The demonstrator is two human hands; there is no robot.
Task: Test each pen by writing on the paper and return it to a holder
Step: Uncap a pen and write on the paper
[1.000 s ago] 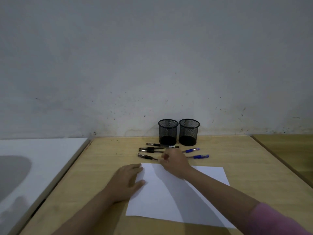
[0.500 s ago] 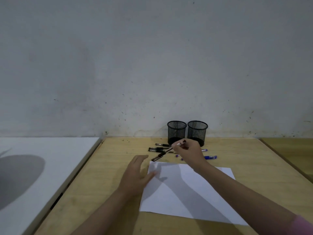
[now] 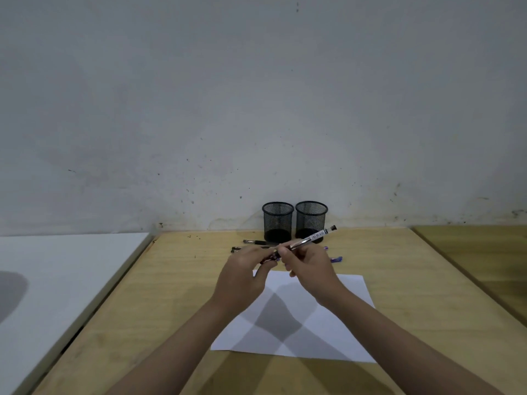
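Both hands meet above the paper (image 3: 336, 315) — right hand (image 3: 309, 269) pinching the pen (image 3: 309, 239) mid-barrel, left hand (image 3: 242, 276) closed on its near end, probably uncapping. Next: tip down onto the paper, before the holders (image 3: 278, 222).

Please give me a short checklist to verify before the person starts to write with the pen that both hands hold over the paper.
1. Pen gripped: ok, right hand holds the barrel, left hand is at its lower end.
2. Cap removed: cannot tell, the lower end is hidden by the left hand.
3. Paper flat and unmarked: ok.
4. Paper steadied: not ok, neither hand rests on it.
5. Two mesh holders upright against the wall, no pens in them: ok.
6. Other pens clear of the paper: ok, they lie between sheet and holders.
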